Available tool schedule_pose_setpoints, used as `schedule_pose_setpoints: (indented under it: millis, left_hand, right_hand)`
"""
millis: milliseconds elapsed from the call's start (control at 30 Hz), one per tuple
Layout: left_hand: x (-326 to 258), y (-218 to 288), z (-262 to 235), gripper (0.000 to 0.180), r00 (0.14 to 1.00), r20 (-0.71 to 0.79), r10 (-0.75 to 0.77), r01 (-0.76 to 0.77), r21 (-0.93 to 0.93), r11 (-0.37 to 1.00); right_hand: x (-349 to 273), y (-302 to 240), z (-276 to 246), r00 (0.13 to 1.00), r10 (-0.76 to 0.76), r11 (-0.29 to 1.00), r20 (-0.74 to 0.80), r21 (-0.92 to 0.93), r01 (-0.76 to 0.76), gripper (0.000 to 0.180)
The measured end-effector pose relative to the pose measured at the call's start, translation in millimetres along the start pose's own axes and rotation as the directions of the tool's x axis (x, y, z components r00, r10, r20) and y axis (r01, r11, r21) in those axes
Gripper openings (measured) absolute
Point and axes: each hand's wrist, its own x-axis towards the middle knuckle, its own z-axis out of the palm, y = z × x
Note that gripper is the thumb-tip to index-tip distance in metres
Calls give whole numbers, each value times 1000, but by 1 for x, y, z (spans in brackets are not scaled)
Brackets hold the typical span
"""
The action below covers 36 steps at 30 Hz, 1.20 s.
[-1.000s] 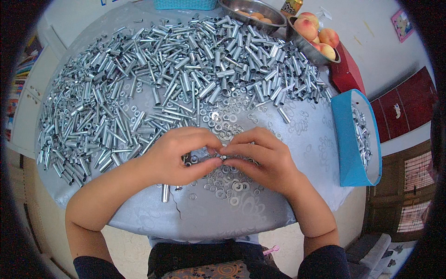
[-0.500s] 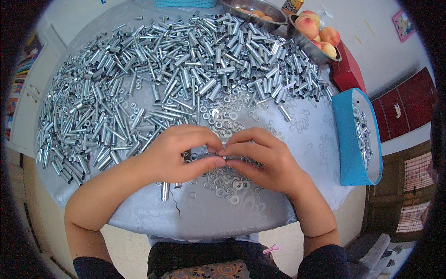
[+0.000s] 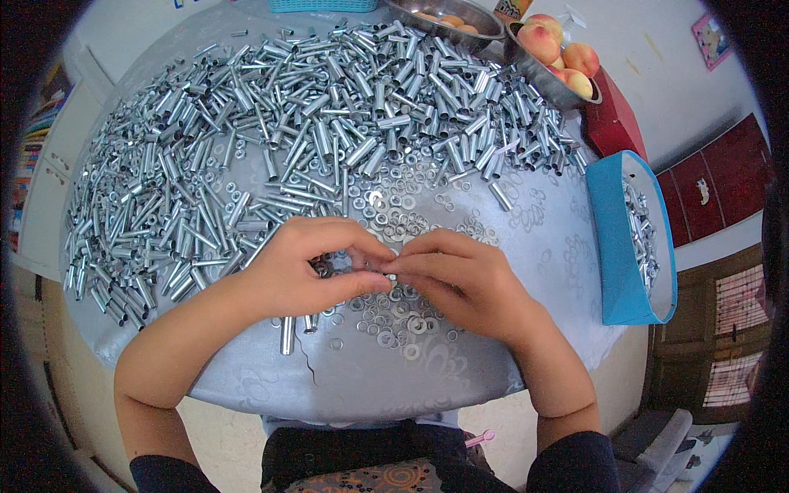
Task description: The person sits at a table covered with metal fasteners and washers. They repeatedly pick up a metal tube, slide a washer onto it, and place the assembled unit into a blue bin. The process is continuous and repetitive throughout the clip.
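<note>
My left hand (image 3: 300, 267) and my right hand (image 3: 468, 279) meet over the near middle of the table, fingertips pinched together. Between them shows a bit of a small shiny metal piece (image 3: 392, 278); the fingers cover most of it, so its exact kind is unclear. Loose flat washers (image 3: 403, 322) lie below and around the hands, with more washers (image 3: 399, 215) just beyond the fingertips. Beside my left wrist, a metal sleeve tube (image 3: 287, 335) and a shorter metal part (image 3: 310, 324) point toward me.
A broad heap of metal tubes and bolts (image 3: 329, 123) spreads over the far and left table. At right stands a blue fabric bin (image 3: 616, 246) holding metal parts. Steel bowls, one with peaches (image 3: 538, 43), and a turquoise basket (image 3: 320, 4) line the far edge. A thread (image 3: 306, 357) lies nearby.
Both hands stay together, with the fingers shifted slightly and the meeting point a little further left in the picture. The whole view has also moved slightly. The parts on the table look unchanged.
</note>
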Motion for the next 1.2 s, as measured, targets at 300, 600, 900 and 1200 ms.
schedule_pose_setpoints:
  millis: [300,600,900,1200]
  left_hand:
    - [0,-3,-1,17,993,34,116,-117,23,993]
    - [0,-3,0,17,988,38,147,-149,47,988]
    - [0,-3,0,17,992,35,119,-121,76,990]
    - [-1,-3,2,19,989,40,144,-147,107,983]
  right_hand:
    - [-2,9,-9,995,-19,953,-100,-302,-12,20]
    - [-2,15,-9,997,80,884,-16,-460,-78,26]
    - [-2,9,-16,975,210,786,-68,-582,-210,21]
    - [-4,12,-14,983,132,881,-126,-440,-174,15]
